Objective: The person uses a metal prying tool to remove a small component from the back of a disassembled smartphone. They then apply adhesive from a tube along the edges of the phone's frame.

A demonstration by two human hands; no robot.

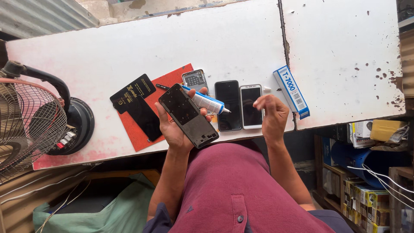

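Left hand point(174, 125) fingers grip phone frame point(188, 115) and glue tube point(206, 102) at table edge point(129, 152) — right hand point(272, 117) seemingly loose, empty.

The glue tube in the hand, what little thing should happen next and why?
Probably the empty right hand should take the white glue tube with the blue cap end, since the left hand grips both it and the dark flat phone frame, leaving the nozzle unaimed.

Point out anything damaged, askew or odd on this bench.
The white table is worn: dark chips speckle its right part, and a pink stain runs along the front edge. The black phone frame in the left hand is stripped bare. The right hand hovers empty.
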